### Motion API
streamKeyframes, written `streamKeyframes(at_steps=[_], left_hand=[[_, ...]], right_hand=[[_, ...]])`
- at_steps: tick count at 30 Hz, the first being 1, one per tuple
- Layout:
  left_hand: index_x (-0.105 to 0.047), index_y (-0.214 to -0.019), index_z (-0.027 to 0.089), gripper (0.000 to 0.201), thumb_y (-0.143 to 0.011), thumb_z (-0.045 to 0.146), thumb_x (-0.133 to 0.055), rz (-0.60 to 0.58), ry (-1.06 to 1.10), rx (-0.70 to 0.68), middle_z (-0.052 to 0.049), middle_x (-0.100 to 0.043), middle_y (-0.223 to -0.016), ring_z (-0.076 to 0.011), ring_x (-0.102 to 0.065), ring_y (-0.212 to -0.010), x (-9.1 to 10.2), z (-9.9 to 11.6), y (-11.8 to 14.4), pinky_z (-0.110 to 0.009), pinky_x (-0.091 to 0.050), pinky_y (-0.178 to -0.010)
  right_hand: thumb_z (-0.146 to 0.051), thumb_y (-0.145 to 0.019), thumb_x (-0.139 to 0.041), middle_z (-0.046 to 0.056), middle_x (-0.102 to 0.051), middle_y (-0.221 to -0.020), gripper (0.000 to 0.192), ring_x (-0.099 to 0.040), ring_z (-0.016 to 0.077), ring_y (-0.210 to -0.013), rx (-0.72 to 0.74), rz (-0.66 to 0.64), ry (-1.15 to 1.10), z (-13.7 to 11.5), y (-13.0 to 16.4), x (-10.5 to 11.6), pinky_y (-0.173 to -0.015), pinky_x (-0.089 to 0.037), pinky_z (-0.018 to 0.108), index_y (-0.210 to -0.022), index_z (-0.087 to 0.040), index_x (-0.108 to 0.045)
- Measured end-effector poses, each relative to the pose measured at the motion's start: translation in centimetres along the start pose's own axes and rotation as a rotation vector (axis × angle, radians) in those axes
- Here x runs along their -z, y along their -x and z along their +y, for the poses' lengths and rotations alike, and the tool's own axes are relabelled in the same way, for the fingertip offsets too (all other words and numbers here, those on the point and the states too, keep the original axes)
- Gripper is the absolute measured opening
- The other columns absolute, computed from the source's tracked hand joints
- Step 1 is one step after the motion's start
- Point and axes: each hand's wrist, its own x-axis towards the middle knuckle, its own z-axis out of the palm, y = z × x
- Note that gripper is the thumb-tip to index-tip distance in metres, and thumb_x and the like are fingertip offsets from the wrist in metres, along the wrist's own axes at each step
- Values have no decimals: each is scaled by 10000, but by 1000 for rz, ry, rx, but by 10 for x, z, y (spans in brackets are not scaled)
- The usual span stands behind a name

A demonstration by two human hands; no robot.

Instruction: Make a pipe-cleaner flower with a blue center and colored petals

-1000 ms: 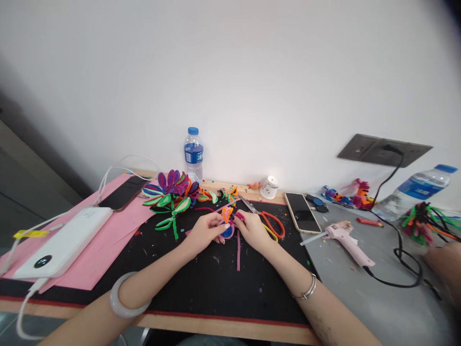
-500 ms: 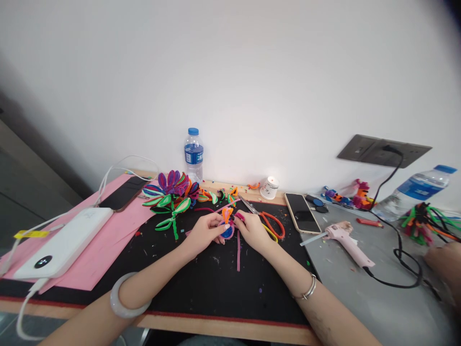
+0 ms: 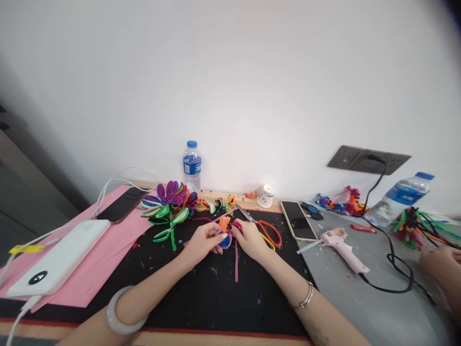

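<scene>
Over the black mat (image 3: 201, 307), both of my hands close on a small pipe-cleaner flower (image 3: 225, 239) with a blue centre, a pink-purple rim and an orange tip. My left hand (image 3: 206, 242) pinches it between thumb and fingers from the left. On its other side, my right hand (image 3: 248, 238) has its fingers closed around its edge, with dark and magenta fuzzy pieces at the fingertips. A pink pipe cleaner (image 3: 236, 264) hangs or lies below the right fingers. Scissors with orange handles (image 3: 270, 233) rest just beyond my right hand.
Behind my left hand lie pipe-cleaner flowers (image 3: 173, 197) beside a water bottle (image 3: 192, 168). A paper cup (image 3: 265, 196), a phone (image 3: 298, 221) and a pink glue gun (image 3: 342, 252) stand or lie rightward. Another person's hand (image 3: 441, 262) is at the right edge. A power bank (image 3: 61, 259) sits left.
The view has tilted up slightly, so the table things sit lower in the picture. My hands keep hold of the flower in nearly the same pose.
</scene>
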Motion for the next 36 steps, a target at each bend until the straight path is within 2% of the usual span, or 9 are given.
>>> streamKeyframes(at_steps=[7, 11, 15, 17, 21, 24, 26, 29, 36], left_hand=[[-518, -775, 138, 286, -685, 385, -628, -19, 32, -25, 16, -589, -541, -96, -560, -431, 2, -7, -2, -180, -399, -425], [-516, -768, 138, 306, -671, 402, -637, 9, 46, -30, 21, -581, -534, -97, -556, -425, 3, -8, -3, -179, -390, -413], [-508, -760, 138, 298, -680, 397, -630, 23, 60, -55, 32, -561, -521, -85, -541, -412, 4, -8, -4, -172, -387, -411], [-504, -757, 139, 297, -674, 393, -634, 31, 72, -58, 32, -565, -548, -80, -537, -411, 4, -8, -4, -172, -386, -408], [-504, -743, 142, 301, -661, 398, -638, 50, 72, -52, 44, -546, -530, -83, -539, -415, 2, -9, -4, -170, -391, -405], [-508, -753, 139, 302, -662, 398, -634, 53, 86, -55, 43, -554, -540, -75, -534, -408, 1, -10, -3, -165, -390, -401], [-513, -771, 138, 314, -652, 398, -641, 55, 101, -43, 32, -577, -572, -71, -535, -406, 1, -9, -3, -163, -390, -398], [-513, -766, 136, 325, -634, 398, -652, 65, 117, -21, 28, -583, -571, -72, -536, -403, 1, -7, -2, -157, -379, -387], [-496, -758, 144, 307, -643, 384, -650, 78, 153, 7, 40, -560, -563, -81, -554, -430, 2, -5, -2, -165, -398, -412]], right_hand=[[-279, -888, -344, -7, -537, -636, 227, -485, 117, -563, 29, -14, 41, 3, 4, 14, -554, -329, 208, -722, -183, -465], [-281, -901, -283, 10, -551, -669, 269, -513, 137, -612, 21, 93, 57, 14, 9, 31, -591, -348, 225, -778, -181, -500], [-294, -858, -367, 15, -560, -638, 202, -509, 150, -566, -187, 316, 144, 36, 19, 60, -559, -353, 235, -848, -174, -529], [-276, -826, -393, 28, -576, -653, 194, -511, 155, -554, -293, 488, 191, 51, 30, 79, -555, -365, 242, -893, -163, -536], [-232, -746, -422, 95, -607, -804, 268, -543, 216, -708, -430, 923, 451, 77, 64, 116, -702, -386, 325, -962, -127, -540], [-212, -684, -445, 160, -575, -923, 334, -499, 308, -904, -592, 1060, 681, 90, 96, 133, -778, -348, 412, -980, -101, -552], [-278, -678, -477, 190, -531, -1036, 379, -449, 366, -984, -841, 1045, 712, 94, 114, 137, -748, -346, 464, -1024, -140, -549], [-378, -666, -494, 234, -463, -1138, 437, -399, 434, -1041, -1143, 877, 604, 100, 132, 136, -717, -335, 537, -1052, -180, -551], [-426, -512, -617, 307, -486, -1106, 649, -457, 469, -1017, -1359, 566, 381, 117, 136, 141, -690, -350, 533, -1103, -168, -539]])
